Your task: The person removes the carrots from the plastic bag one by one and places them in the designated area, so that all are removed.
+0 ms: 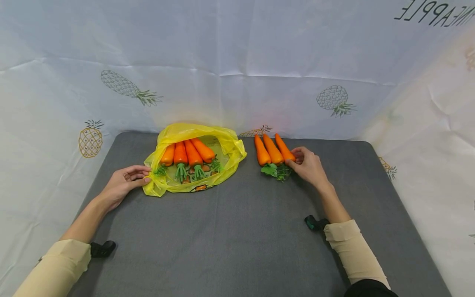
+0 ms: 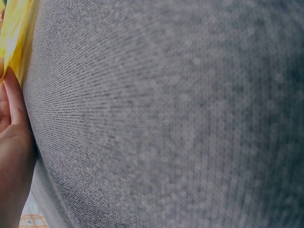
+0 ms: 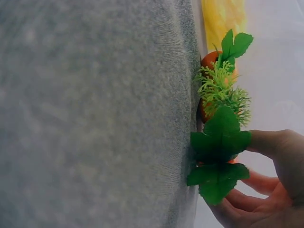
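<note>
On the grey table lies a yellow plastic bag (image 1: 233, 159), its mouth spread toward me. Several orange toy carrots (image 1: 193, 153) with green tops are inside it. My left hand (image 1: 126, 182) pinches the left edge of the bag between thumb and fingers; the left wrist view catches only part of that hand and a strip of yellow plastic. Right of the bag, three carrots lie side by side, tips pointing away. My right hand (image 1: 311, 167) grips the rightmost carrot (image 1: 283, 147) near its leafy end. In the right wrist view, green leaves (image 3: 219, 142) partly cover that grip.
Behind the table hangs a white cloth (image 1: 237, 49) printed with pineapples. The grey tabletop (image 1: 222, 239) stretches between my forearms. A black strap end (image 1: 103, 249) sticks out at my left wrist, and another black piece (image 1: 315, 223) at my right.
</note>
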Demonstrator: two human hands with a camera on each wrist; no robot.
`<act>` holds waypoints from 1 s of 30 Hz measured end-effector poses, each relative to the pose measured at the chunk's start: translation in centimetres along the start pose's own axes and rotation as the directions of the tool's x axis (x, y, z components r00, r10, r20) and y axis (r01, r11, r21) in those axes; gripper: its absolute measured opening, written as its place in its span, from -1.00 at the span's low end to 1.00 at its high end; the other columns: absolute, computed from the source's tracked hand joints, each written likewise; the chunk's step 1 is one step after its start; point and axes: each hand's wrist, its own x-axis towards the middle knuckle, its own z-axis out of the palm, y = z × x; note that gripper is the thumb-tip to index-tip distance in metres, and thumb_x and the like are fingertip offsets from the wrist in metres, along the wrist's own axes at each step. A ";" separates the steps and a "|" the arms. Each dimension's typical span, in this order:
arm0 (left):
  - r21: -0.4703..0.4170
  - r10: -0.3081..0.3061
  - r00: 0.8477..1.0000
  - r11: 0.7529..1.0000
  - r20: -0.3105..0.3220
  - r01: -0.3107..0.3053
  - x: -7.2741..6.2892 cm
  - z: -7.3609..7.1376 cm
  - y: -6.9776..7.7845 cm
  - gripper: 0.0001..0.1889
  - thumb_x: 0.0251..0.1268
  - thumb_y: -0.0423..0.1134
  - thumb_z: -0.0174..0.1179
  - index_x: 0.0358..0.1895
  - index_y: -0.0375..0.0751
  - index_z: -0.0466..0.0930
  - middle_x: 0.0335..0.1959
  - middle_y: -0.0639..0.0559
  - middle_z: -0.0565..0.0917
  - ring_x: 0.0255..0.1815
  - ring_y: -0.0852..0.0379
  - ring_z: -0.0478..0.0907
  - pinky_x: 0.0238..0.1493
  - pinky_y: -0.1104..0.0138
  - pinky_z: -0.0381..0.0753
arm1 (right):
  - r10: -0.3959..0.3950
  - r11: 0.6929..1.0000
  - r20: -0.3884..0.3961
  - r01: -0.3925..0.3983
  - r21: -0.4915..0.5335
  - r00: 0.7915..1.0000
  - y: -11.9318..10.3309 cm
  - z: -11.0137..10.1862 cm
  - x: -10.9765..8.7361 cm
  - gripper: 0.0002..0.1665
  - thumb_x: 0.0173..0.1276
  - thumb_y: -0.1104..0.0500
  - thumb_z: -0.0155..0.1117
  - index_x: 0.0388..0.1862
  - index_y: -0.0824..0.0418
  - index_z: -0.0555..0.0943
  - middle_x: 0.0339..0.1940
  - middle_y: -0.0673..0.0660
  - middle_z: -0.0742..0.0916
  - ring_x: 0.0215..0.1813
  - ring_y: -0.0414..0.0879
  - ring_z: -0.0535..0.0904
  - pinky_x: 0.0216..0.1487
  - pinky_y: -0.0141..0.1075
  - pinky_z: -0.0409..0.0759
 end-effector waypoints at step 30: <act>0.032 -0.021 1.000 0.999 -0.007 0.021 0.0 0.1 0.1 -0.65 0.52 -0.22 0.41 0.27 -0.14 0.63 -0.08 0.48 0.71 -0.05 0.47 0.66 0.01 0.64 0.63 | -0.087 0.993 -0.077 0.093 0.070 0.993 -2.8 -1.1 0.2 -0.47 0.58 0.15 0.41 0.36 0.42 0.57 0.25 0.47 0.74 0.18 0.34 0.75 0.27 0.21 0.74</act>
